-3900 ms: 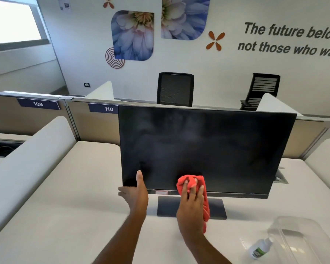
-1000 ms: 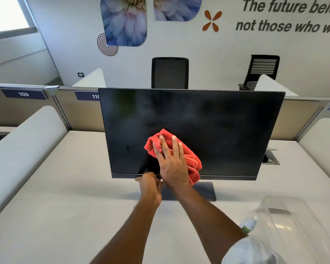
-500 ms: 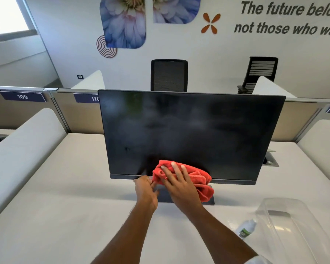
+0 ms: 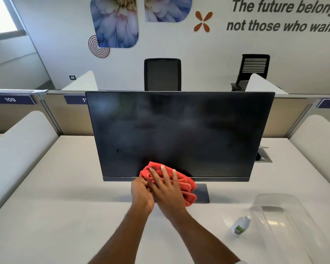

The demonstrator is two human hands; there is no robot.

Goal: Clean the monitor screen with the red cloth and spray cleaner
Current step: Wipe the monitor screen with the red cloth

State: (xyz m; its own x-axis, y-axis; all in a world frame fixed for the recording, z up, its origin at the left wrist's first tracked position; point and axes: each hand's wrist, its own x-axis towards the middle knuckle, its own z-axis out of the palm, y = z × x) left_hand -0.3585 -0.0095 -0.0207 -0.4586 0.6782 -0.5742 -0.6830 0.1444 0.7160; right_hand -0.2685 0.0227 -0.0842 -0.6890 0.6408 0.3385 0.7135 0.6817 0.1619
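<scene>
A black monitor (image 4: 179,134) stands on a white desk (image 4: 65,216), its dark screen faintly smeared. My right hand (image 4: 167,189) lies flat on a bunched red cloth (image 4: 187,184) and presses it against the screen's bottom edge near the middle. My left hand (image 4: 141,193) sits just left of it under the bezel, touching the monitor's lower edge. A small white spray bottle (image 4: 240,225) with a green label lies on the desk to the right, apart from both hands.
A clear plastic bin (image 4: 286,225) sits at the desk's right front, next to the bottle. Padded dividers (image 4: 21,149) flank the desk on both sides. A cable hatch (image 4: 263,157) opens behind the monitor's right side. Two black chairs (image 4: 162,74) stand beyond the partition.
My right hand slid the cloth from the screen's lower middle down to the bottom bezel and holds there. The left hand stays under the bezel. The camera moved slightly.
</scene>
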